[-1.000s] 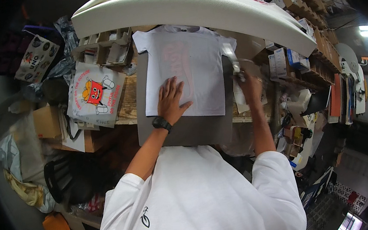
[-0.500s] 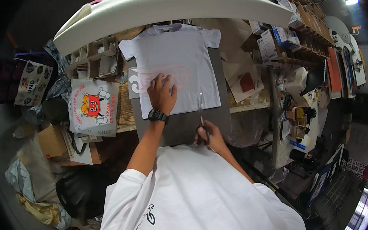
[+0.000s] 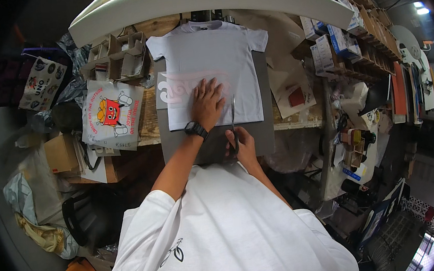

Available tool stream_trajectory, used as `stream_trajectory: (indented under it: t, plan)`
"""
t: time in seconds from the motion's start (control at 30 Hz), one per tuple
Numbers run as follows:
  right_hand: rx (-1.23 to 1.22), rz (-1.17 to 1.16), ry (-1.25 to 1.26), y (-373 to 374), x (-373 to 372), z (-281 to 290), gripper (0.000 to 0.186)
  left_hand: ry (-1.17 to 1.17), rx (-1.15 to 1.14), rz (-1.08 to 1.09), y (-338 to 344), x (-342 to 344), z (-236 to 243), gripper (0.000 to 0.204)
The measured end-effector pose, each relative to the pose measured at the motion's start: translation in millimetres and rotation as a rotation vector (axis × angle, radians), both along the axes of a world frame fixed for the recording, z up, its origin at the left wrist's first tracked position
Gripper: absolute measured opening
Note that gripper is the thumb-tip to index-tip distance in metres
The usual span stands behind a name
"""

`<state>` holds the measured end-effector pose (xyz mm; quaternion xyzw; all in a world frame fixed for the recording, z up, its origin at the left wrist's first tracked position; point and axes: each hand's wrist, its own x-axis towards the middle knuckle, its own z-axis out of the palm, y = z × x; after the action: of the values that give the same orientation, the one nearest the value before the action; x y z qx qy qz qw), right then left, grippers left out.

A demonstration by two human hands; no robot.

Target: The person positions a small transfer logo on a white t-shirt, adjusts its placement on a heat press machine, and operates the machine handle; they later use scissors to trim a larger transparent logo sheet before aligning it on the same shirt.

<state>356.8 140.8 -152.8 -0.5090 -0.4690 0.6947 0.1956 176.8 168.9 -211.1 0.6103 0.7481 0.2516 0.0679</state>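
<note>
A small white short-sleeved T-shirt (image 3: 210, 48) lies flat on a dark grey board (image 3: 271, 141). Across its middle rests a clear film sheet (image 3: 163, 95) with pale, reddish lettering, its left end reaching past the shirt. My left hand (image 3: 207, 103), with a black watch at the wrist, is spread flat on the film and shirt, fingers apart. In my right hand (image 3: 240, 145), just below the shirt's hem, is a pair of scissors (image 3: 233, 114). Their blades point away from me over the shirt, near the film's right end. Whether the blades touch the film I cannot tell.
A white padded panel (image 3: 206, 8) arches over the table's far side. At left are a divided cardboard box (image 3: 129, 46) and a printed cartoon sheet (image 3: 112, 113). To the right lies a sheet with a red patch (image 3: 296, 96), beside stacked boxes (image 3: 344, 42).
My left hand has slid a little to the right over the film. My right hand has moved up and left with the scissors, which now stand straighter. The whole view has shifted slightly.
</note>
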Motion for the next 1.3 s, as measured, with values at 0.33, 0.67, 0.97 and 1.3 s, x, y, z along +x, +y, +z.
stream_trajectory:
  t: [0.33,0.67,0.97,1.3]
  plan:
    - [0.092,0.007,-0.019,0,5,-6,0.046,-0.011,0.036,0.018,-7,6,-6,0.045]
    - [0.107,0.011,-0.072,-4,6,1,0.048,-0.013,0.020,0.022,-7,7,-8,0.046]
    - [0.176,0.026,-0.106,-8,8,-5,0.044,-0.013,0.006,-0.002,-7,4,-10,0.048]
    - [0.286,0.074,-0.141,-10,9,-7,0.049,-0.042,0.017,-0.002,-9,4,-6,0.057]
